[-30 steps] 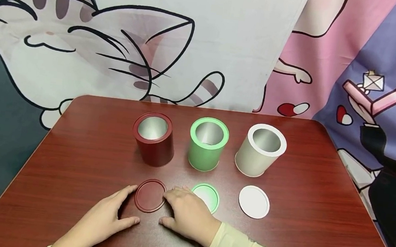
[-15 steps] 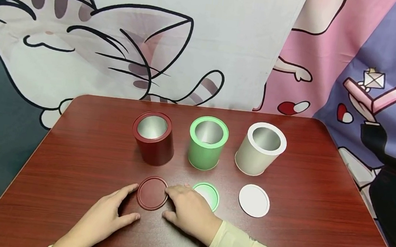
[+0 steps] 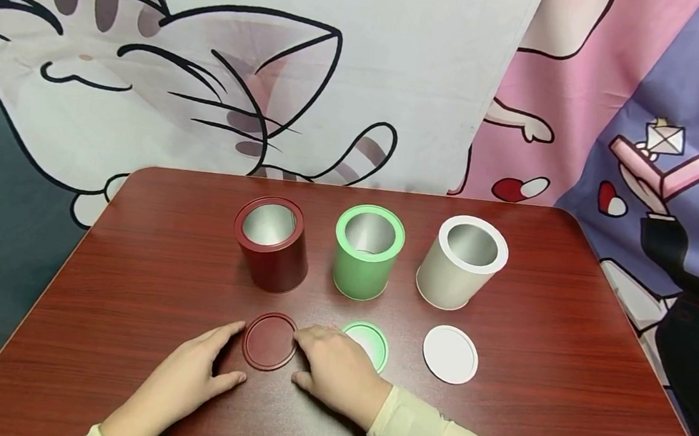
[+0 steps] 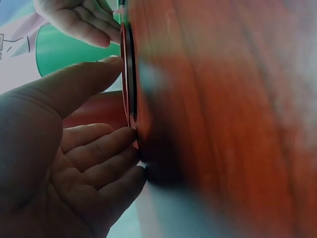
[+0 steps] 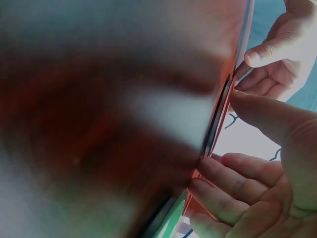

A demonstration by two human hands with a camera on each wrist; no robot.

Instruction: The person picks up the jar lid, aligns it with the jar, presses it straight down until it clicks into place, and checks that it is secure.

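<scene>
A round dark red lid (image 3: pixel 269 342) lies flat on the table between my two hands. At its left edge are the fingertips of my left hand (image 3: pixel 182 375), with the thumb spread well away from the fingers. My right hand (image 3: pixel 343 375) touches the lid's right edge with its fingertips, thumb apart and nearer the front. Seen edge-on in the left wrist view, the lid (image 4: pixel 126 74) has the left fingers (image 4: pixel 106 158) against the table beside it. A green lid (image 3: pixel 372 343) is partly hidden behind the right hand. Farther right lies a white lid (image 3: pixel 450 355).
Beyond the lids, three cans without lids stand in a row: a dark red can (image 3: pixel 273 263), a green can (image 3: pixel 362 275) and a white can (image 3: pixel 448 283). They stand on the reddish wooden table (image 3: pixel 566 358), before a cartoon-printed cloth (image 3: pixel 430 76).
The red lid has slid slightly right and away from me, then stopped. My right hand has shifted a little right; the left hand stays nearly in place.
</scene>
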